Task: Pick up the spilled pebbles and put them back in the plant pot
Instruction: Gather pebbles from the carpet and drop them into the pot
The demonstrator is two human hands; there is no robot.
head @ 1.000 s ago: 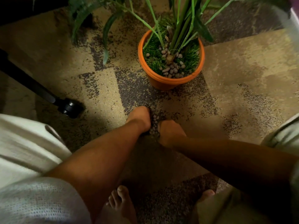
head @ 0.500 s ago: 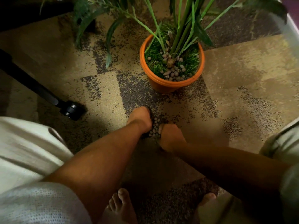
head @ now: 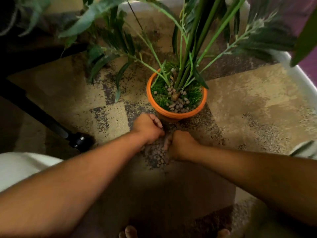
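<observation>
An orange plant pot (head: pixel 171 114) stands on the patterned carpet, with green grass and a cluster of grey-brown pebbles (head: pixel 179 105) inside it around the stems. Just in front of the pot a heap of spilled pebbles (head: pixel 157 158) lies on the carpet between my wrists. My left hand (head: pixel 147 129) is at the heap's far left, close to the pot's base, fingers curled inward; what is inside them is hidden. My right hand (head: pixel 180 146) stands on its edge against the heap's right side, fingers bent down into the pebbles.
A black chair leg with a caster (head: pixel 78 141) reaches in from the left. Long plant leaves (head: pixel 188 40) hang over the pot. A white skirting board (head: pixel 301 78) runs along the right. My bare toes (head: pixel 128 231) show at the bottom, and pale fabric (head: pixel 20 167) at the left.
My head has moved closer and the view has tilted up. Both hands have slid nearer the pot, and the left hand's fingers have curled in by the pot's base.
</observation>
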